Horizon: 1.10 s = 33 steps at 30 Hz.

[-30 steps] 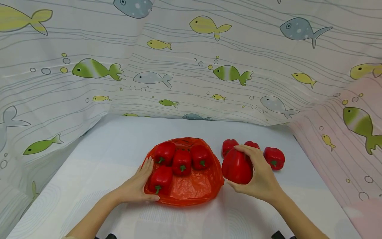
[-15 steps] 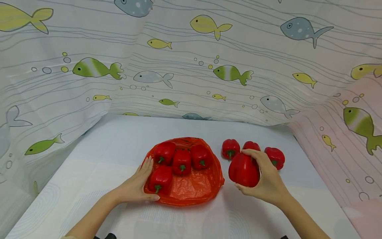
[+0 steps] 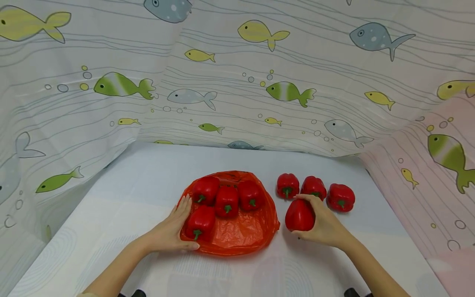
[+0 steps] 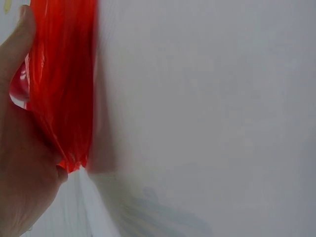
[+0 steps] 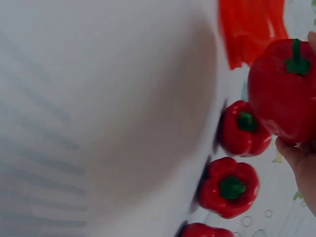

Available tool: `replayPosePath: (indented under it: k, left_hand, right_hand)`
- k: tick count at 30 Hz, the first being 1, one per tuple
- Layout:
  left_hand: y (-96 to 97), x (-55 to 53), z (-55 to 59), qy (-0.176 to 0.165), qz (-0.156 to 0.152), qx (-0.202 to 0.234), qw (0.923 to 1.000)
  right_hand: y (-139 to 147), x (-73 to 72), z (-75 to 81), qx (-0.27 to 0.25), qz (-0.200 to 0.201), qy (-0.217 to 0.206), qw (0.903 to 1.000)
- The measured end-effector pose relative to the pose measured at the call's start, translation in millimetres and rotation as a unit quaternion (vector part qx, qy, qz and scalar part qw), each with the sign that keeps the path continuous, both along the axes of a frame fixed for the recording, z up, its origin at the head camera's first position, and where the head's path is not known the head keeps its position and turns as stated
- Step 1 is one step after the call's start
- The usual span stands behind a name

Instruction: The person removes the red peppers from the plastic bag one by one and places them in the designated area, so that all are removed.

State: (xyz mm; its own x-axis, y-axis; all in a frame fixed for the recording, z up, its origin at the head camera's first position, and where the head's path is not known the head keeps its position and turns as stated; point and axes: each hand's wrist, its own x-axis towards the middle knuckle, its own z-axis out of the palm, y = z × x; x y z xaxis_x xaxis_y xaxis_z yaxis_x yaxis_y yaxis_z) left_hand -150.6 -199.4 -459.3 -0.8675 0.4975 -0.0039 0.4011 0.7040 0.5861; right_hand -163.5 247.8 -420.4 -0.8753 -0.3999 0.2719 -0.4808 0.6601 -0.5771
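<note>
My right hand (image 3: 325, 225) grips a red bell pepper (image 3: 299, 215) between thumb and fingers, just right of the bag. In the right wrist view the held pepper (image 5: 279, 94) shows its green stem. An orange-red plastic bag (image 3: 243, 235), spread into a round bowl shape, has several red bell peppers inside, toward its back and left. My left hand (image 3: 168, 231) rests against the bag's left side, fingers straight along the rim and thumb at the front. The bag's outer wall (image 4: 64, 84) lies along that hand in the left wrist view.
Behind the right hand, three more red bell peppers stand in a row: one at left (image 3: 287, 185), one in the middle (image 3: 313, 186) and one at right (image 3: 340, 198). A fish-print cloth (image 3: 222, 74) hangs around the white table (image 3: 178, 161).
My right hand has shifted to the right with the pepper and then lower toward the table, away from the bag. The peppers behind show more fully. My left hand stays put.
</note>
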Motion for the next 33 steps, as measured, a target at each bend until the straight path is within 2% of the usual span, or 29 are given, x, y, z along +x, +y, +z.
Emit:
replayPosePath:
  k: [5,11,19,24,33]
  left_hand:
    - [0.0,0.5,-0.7,0.005,-0.003,0.002,1.0]
    - [-0.3,1.0,-0.9,0.002,-0.003,0.004,1.0]
    - [-0.6,0.2,-1.4,0.01,-0.008,0.004,0.9999]
    - [-1.0,0.0,-2.5,0.013,-0.01,0.004,0.9999]
    - [0.1,-0.8,0.0,0.01,-0.013,0.005,0.9999]
  right_hand:
    - [0,-13.6,-13.4,0.01,0.02,-0.026,0.9994]
    - [-7,-23.6,-21.0,0.01,0.045,-0.051,0.9976]
    - [-11,-30.6,-22.2,0.07,0.037,-0.081,0.9935]
    - [-10,-29.5,-22.8,0.075,0.025,-0.103,0.9916]
    - [-6,-19.9,-14.6,0.069,-0.001,-0.056,0.996]
